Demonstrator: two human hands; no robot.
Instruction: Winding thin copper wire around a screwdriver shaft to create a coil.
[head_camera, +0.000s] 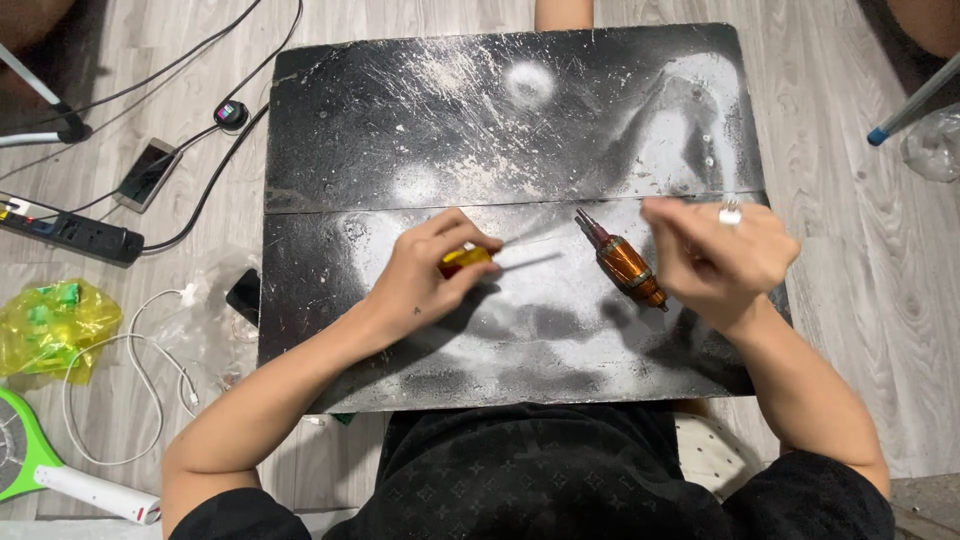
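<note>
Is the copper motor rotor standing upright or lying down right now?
Lying down: the copper rotor rests on its side on the black board, shaft toward upper left, beside the right hand.

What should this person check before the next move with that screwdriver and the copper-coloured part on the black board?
1. Left hand has a firm grip on the amber-handled screwdriver: ok, fingers wrap the handle.
2. Screwdriver tip is in clear view: cannot tell, the shaft is blurred.
3. Copper-wound motor part lies steady on the black board: ok, it rests flat and untouched.
4. Right hand is free to take the part: cannot tell, it is blurred and curled beside it.
5. Board gives room around the part: ok, nothing else lies on it.
</note>
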